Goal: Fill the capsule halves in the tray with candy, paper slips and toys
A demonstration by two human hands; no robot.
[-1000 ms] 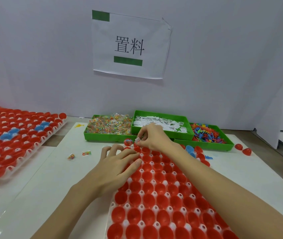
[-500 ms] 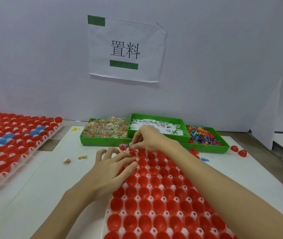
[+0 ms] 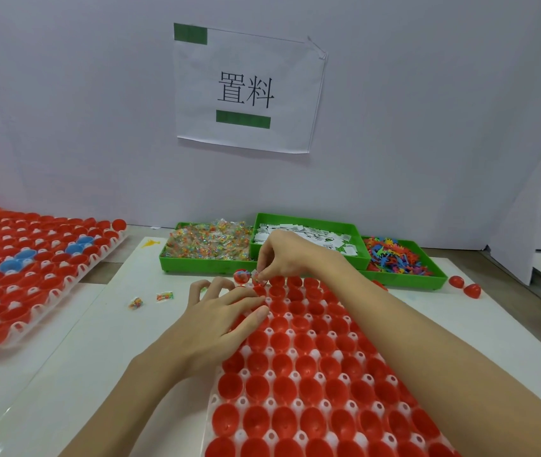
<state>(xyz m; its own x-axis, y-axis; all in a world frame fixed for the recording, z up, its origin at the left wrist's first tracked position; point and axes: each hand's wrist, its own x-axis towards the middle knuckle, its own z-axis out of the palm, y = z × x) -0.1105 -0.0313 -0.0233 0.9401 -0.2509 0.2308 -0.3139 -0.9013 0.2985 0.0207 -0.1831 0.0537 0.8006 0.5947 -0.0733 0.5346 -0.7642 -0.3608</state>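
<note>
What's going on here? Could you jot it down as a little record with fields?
Right hand: pinches a candy packet over the tray's far corner
Left hand: rests flat on the tray
Capsule halves: red, mostly empty
Bins: candy, slips, toys
Loose candy: on the table, left of the tray
Second tray: far left

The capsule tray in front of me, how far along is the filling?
Barely begun. Done: one capsule half at the far left corner of the tray already holds colourful contents. In hand: the right hand pinches a candy packet over the next cup, while the left hand rests flat on the tray's edge. Left: nearly all the visible red halves look empty.
</note>
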